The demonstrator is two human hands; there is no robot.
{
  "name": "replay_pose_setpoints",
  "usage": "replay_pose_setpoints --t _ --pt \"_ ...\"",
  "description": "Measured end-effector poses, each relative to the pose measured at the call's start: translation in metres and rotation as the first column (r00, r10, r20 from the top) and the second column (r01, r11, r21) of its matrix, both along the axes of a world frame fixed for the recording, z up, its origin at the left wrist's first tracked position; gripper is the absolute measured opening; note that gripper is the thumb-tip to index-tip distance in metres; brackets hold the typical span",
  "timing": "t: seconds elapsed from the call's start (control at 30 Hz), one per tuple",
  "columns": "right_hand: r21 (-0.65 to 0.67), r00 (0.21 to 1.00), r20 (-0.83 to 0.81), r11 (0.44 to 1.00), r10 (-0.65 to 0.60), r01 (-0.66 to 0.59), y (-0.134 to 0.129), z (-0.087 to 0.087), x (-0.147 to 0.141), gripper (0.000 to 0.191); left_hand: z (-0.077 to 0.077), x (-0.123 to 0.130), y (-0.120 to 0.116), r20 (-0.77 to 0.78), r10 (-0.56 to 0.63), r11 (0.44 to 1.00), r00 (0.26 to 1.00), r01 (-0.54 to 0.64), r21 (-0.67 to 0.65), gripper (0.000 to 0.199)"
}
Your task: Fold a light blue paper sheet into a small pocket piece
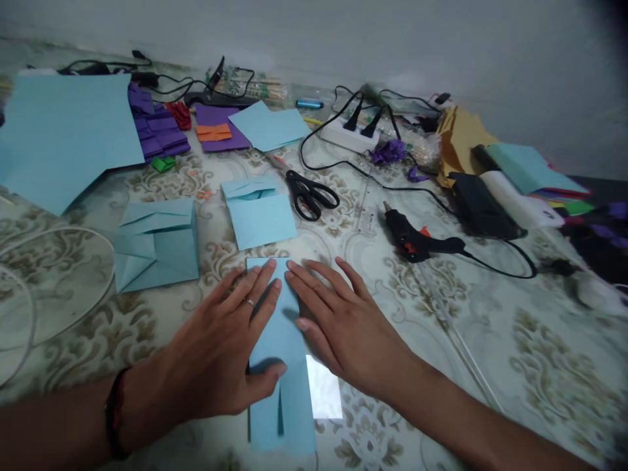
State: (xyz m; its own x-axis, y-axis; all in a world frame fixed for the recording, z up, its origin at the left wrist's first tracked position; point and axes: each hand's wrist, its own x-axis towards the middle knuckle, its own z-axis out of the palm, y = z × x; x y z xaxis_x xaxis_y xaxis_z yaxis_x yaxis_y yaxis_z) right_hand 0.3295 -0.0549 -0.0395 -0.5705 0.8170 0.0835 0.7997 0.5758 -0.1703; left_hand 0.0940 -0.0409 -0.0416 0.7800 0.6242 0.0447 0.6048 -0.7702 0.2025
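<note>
A long folded strip of light blue paper (289, 392) lies lengthwise on the patterned table, with a narrow gap along its lower middle. My left hand (220, 347) rests over its left side, fingers spread, fingertips near the top edge and thumb on the middle. From the right, my right hand (338, 314) lies with fingers apart, its fingertips at the strip's top right edge. Beyond the strip is a folded blue paper piece (265, 221) with a flap on top. Left of that stands a blue folded paper box (159, 245).
Black scissors (311, 195) lie behind the right hand. A black glue gun (422, 242) with its cord is further right, near a clear rod (456, 330). Large blue sheets (69, 131), purple paper (220, 127) and a white power strip (348, 134) line the back.
</note>
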Motion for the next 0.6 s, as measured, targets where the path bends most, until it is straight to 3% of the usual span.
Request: replay_pose_setpoints --t 0.27,0.6 --pt "0.011 1.000 -0.003 0.999 -0.030 0.030 0.004 -0.003 -0.005 0.054 0.002 0.000 0.001 0.007 -0.001 1.000 1.000 0.001 0.006 0.086" --pt "0.000 0.998 0.044 0.999 0.033 -0.033 -0.029 -0.001 0.005 0.058 0.006 0.001 0.002 0.010 -0.013 1.000 1.000 0.014 -0.021 0.095"
